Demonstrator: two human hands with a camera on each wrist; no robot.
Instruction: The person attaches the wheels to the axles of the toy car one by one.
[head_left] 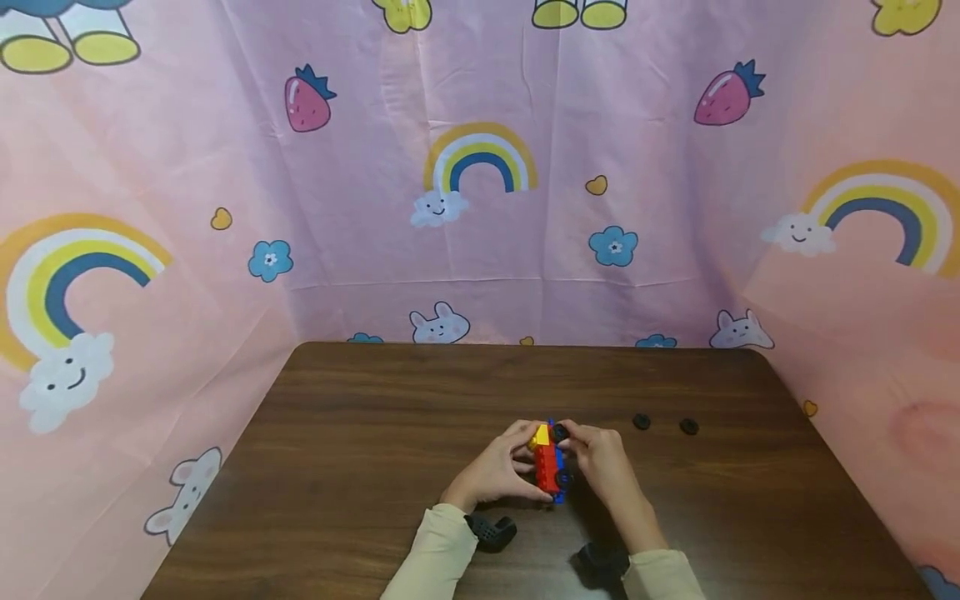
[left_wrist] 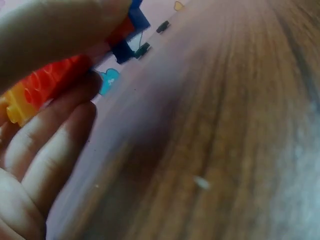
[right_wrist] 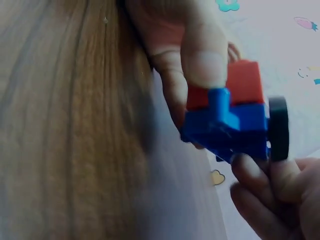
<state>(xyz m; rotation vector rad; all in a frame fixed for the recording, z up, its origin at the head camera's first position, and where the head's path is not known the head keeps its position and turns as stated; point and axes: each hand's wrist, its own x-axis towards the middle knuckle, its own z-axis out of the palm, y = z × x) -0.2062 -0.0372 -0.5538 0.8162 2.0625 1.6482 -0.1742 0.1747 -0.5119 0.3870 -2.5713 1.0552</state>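
Observation:
A toy car (head_left: pixel 547 468) of red, yellow and blue building blocks is held up over the table in my left hand (head_left: pixel 495 473). The left thumb (left_wrist: pixel 55 37) presses one end, and the fingers reach round the other side. At the car's yellow end, my right hand (head_left: pixel 606 467) pinches a small black wheel (head_left: pixel 559 432) against the side. A second black wheel (right_wrist: pixel 278 129) sits on the same side, by the blue base (right_wrist: pixel 240 125). Part of the car is hidden behind the left hand, and the pinched wheel is mostly covered in the right wrist view.
Two loose black wheels (head_left: pixel 641 422) lie on the brown wooden table (head_left: pixel 390 400), beyond the right hand and to its right. A patterned pink cloth (head_left: pixel 510 242) hangs behind and around the table. Black camera mounts (head_left: pixel 491 532) sit at both wrists.

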